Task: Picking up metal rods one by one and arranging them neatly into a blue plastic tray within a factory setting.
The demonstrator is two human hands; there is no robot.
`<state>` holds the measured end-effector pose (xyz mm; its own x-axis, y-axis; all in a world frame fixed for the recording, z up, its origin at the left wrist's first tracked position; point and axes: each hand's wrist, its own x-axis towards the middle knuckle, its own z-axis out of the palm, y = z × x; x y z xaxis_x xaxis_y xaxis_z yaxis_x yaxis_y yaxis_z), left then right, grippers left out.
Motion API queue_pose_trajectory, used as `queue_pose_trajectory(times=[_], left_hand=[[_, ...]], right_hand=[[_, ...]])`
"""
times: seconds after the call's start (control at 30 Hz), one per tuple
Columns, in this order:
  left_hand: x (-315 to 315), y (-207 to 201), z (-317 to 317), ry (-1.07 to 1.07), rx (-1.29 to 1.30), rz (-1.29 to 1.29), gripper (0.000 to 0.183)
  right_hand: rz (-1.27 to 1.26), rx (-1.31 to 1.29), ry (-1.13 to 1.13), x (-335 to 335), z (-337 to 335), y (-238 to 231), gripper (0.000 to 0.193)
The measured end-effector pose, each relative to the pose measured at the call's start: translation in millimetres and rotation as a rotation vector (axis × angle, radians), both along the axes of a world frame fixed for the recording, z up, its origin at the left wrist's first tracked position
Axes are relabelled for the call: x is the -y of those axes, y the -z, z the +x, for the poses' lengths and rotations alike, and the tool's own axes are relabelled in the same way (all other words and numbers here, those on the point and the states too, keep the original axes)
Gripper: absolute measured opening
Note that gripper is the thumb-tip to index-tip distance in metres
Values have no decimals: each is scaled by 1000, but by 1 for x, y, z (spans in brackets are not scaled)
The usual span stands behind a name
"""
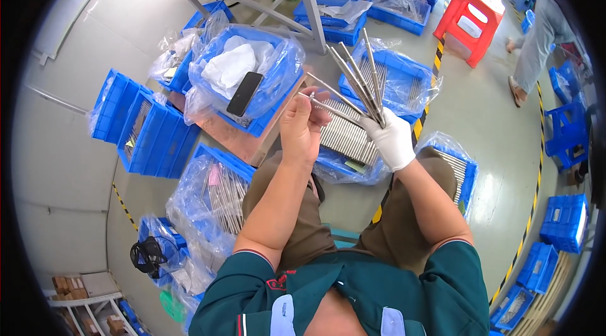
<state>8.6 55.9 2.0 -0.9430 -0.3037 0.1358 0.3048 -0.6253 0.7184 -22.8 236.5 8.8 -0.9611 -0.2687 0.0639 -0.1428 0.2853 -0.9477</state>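
A fanned bunch of slim silvery metal rods [362,84] stands up from my right hand [389,140], which wears a white glove and is closed around their lower ends. To the left, my bare left hand [300,124] pinches the end of a single metal rod [336,110] that slants across toward the glove. Whether the glove also grips this rod's other end is hard to tell. Below both hands, a plastic-lined blue crate [346,174] holds a row of similar rods laid side by side.
A blue crate [255,125] with white cloth and a black phone [245,93] stands ahead on the left. More rod-filled crates [228,194] surround my knees. A red stool [468,25] stands far right, near a walking person [536,45]. A table leg [308,4] rises ahead.
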Motion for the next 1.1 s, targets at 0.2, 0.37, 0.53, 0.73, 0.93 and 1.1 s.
queue_pose_trajectory(times=[0.2, 0.37, 0.53, 0.73, 0.93, 1.1], left_hand=[[-14, -6, 6, 200, 195, -101, 24], [-9, -5, 3, 203, 171, -212, 27], [-8, -8, 3, 241, 91, -307, 29], [-10, -5, 4, 169, 56, -417, 27], [35, -19, -4, -81, 9, -245, 26], [33, -11, -7, 85, 57, -252, 27]], right_hand=[[-92, 83, 18, 2, 0, -4, 20], [-70, 50, 21, 0, -3, -5, 21], [-53, -16, 64, -3, -2, -6, 24], [-26, -1, 44, -14, -9, 1, 27], [-19, 137, -46, -27, -11, 17, 28], [-6, 170, -151, -22, -4, 12, 26]])
